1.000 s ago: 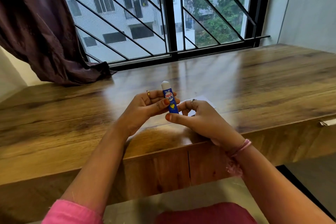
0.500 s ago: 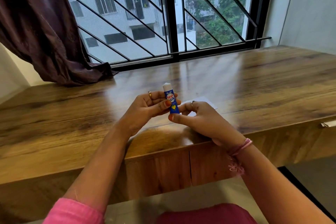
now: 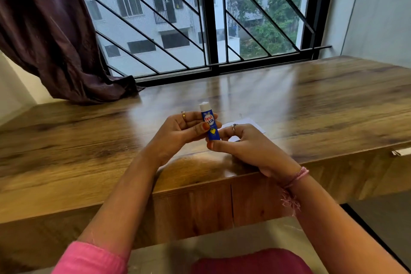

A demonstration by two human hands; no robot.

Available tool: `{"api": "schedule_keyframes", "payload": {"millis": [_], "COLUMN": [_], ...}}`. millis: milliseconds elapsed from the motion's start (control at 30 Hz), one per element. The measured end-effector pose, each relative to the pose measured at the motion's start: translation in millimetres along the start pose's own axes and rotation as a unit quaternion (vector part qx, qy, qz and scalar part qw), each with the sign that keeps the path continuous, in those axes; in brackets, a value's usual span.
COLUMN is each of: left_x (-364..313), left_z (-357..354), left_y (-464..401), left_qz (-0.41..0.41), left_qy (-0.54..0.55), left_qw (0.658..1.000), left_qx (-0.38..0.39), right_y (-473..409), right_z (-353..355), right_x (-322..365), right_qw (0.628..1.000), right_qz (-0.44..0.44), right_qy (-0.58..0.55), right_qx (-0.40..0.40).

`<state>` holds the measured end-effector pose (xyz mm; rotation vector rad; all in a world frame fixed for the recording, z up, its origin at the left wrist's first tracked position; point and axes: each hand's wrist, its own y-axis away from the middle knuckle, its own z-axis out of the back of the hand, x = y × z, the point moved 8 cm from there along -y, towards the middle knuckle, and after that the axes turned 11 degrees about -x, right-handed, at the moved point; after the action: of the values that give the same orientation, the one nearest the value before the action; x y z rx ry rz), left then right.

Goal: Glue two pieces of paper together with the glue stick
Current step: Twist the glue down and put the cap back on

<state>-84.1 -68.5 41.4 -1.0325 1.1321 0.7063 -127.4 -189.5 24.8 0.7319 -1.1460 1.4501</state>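
Both hands up over the desk, near its front edge. Left hand grips the glue stick upright — thumb across the blue label, fingers curled behind the tube. Cap is off, white glue showing at the top end. Right hand pinches the stick's bottom end w/ thumb below and fingers curled in around the base; exact finger contact hard to tell, partly hidden by the tube. White paper lies flat on the desk just behind the right hand, mostly hidden by it — can't tell if it's one sheet or two. Ring on a left finger, ring on a right finger, pink thread band on the right wrist. Pink sleeve at the left forearm. Dark curtain bunched on the desk's far left corner, barred window behind. Drawer front under the desk edge w/ a small metal handle at far right.
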Motion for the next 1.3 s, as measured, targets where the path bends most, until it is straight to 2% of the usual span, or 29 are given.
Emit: {"api": "schedule_keyframes", "payload": {"millis": [100,267,367,500,567,767,1033,1133,1300], "left_x": [0.2,0.7,1.9,3.2,3.6,1.5,3.0,4.1,2.2], "left_z": [-0.8,-2.0,-1.3,0.2,0.3,-1.1,2.8,2.2,-0.2], "left_y": [0.2,-0.3,-0.9,-0.9,-0.9,-1.2,-0.8,-0.5,-1.1], "left_qz": [0.001,-0.001,0.001,0.005,0.005,-0.002,-0.005,-0.003,-0.010], "left_qy": [0.000,-0.012,-0.016,-0.017,-0.017,-0.019,-0.048,-0.055,-0.053], "left_qw": [1.000,1.000,1.000,1.000,1.000,1.000,0.999,0.998,0.998], "left_qx": [0.000,0.000,-0.001,-0.003,-0.003,-0.006,-0.018,-0.018,-0.016], "right_y": [-1.9,-1.9,-1.7,-1.3,-2.4,-5.0,0.4,-0.3,-2.0], "right_z": [4.0,6.7,3.5,-0.3,1.6,7.2,3.5,5.3,9.9], "right_x": [-0.7,-3.2,-3.0,-8.6,-8.2,-9.1,-4.7,-3.4,-4.9], "right_qw": [0.999,0.992,0.994,1.000,1.000,0.991,0.999,0.997,0.983], "right_qz": [-0.003,0.011,0.019,-0.024,-0.023,0.002,0.008,0.014,0.030], "right_qy": [-0.007,0.078,0.078,-0.017,-0.015,0.063,0.005,0.006,0.101], "right_qx": [-0.036,-0.100,-0.072,0.005,-0.007,-0.114,-0.047,-0.075,-0.150]}}
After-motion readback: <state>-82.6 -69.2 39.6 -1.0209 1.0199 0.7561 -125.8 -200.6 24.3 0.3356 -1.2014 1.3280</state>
